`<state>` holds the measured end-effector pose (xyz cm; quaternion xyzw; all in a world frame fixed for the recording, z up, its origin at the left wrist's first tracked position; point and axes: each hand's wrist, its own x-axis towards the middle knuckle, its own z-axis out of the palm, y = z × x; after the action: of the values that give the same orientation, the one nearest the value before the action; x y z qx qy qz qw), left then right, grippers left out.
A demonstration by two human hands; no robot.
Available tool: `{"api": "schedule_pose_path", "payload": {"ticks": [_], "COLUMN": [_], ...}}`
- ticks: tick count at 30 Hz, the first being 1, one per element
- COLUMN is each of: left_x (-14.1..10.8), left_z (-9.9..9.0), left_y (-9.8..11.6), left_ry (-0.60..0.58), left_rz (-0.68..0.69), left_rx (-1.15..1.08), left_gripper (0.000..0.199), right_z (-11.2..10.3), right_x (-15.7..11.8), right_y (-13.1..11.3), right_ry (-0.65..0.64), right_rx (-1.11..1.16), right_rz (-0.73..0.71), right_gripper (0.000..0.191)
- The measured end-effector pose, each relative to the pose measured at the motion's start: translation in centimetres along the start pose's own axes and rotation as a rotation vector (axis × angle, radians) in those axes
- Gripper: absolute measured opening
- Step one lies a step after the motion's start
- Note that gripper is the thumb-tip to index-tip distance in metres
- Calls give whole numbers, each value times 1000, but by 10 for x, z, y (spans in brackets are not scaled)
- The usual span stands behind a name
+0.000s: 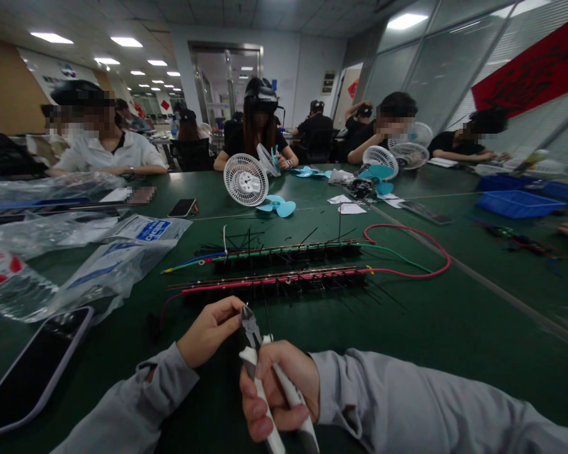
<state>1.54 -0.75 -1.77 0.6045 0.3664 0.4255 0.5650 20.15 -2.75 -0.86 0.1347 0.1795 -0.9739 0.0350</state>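
Note:
My right hand (279,384) is wrapped round the white handles of a pair of diagonal cutters (250,325), whose jaws point up and away from me. My left hand (213,331) is closed in a pinch right at the tip of the jaws; anything between its fingertips is too small to make out. Just beyond both hands lies a long strip with a red wire (274,278), bound with several black cable ties whose tails stick out. Behind it rests a second strip with a green wire (288,249), also bristling with black ties.
A phone (33,372) and clear plastic bags (113,258) lie on the left of the green table (454,353). Farther back are a white fan grille (246,180), blue fan blades (279,206) and a blue tray (520,203). Several people sit around the table.

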Motion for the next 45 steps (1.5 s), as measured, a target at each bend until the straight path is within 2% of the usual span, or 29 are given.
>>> {"api": "schedule_pose_path", "payload": {"ticks": [8,14,21,28,32,39,45], "left_x": [0,1,0,1,1,1,0], "left_z": [1,0,1,-4,-4,-4,-2], "left_y": [0,-2,-2,-7,-8,-7,-2], "left_ry": [10,8,11,37,29,12,25], "left_rz": [10,7,5,19,4,11,2], "left_rx": [6,-9,-13,21,14,23,13], "left_gripper": [23,23,23,21,21,23,25], "right_z": [-6,-20,-15,-17,-20,-9,0], "right_x": [1,11,9,9,9,3,-1], "right_y": [1,5,4,1,1,0,2], "right_ry": [-42,-147,-192,-177,-126,-18,-9], "right_rx": [6,-73,-46,-36,-61,-48,-41], "right_rz": [-30,-115,-82,-40,-22,-24,-9], "right_gripper": [17,37,46,47,47,35,26]}}
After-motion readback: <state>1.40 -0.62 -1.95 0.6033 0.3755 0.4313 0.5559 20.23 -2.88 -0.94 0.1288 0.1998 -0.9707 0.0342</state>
